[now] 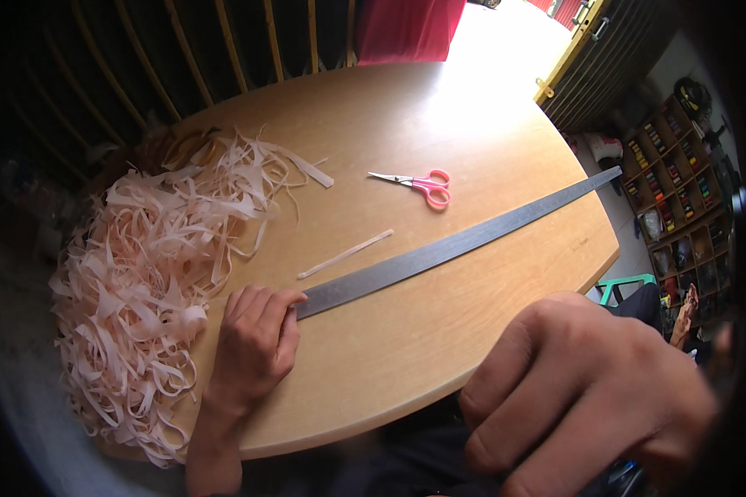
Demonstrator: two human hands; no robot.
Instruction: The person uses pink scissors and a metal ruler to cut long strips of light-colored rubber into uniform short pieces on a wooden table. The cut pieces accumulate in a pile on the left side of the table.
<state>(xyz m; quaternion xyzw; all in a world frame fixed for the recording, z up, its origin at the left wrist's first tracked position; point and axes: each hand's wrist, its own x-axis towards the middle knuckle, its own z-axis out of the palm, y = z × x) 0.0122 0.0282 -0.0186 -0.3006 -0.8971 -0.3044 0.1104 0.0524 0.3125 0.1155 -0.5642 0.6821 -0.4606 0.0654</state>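
The counter (pixel 472 311) spread across the middle of the frame, the largest thing there. A heap of pale pink strips (pixel 133 298) covered its left side. The metal ruler (pixel 464 243) came next, lying at the centre right, its long axis slanting from lower left to upper right; its far end pointed to the upper right and showed past the counter's edge. In the lower right loomed the right hand (pixel 588 389), close to the camera, fingers curled; its palm side was hidden, so whether it was clenched on nothing or gripping something could not be told. The left hand (pixel 261 335), lower left of centre, grasped the ruler's near end between fingers and thumb. The step in hand looked like steadying or placing the ruler, and a further move seemed to call for a firm grip on that end so the long blade would not swing. Above the ruler lay pink-handled scissors (pixel 419 184), slightly open, tips toward the left. Smallest was a single narrow strip (pixel 346 254), apart from the ruler and roughly parallel to it.
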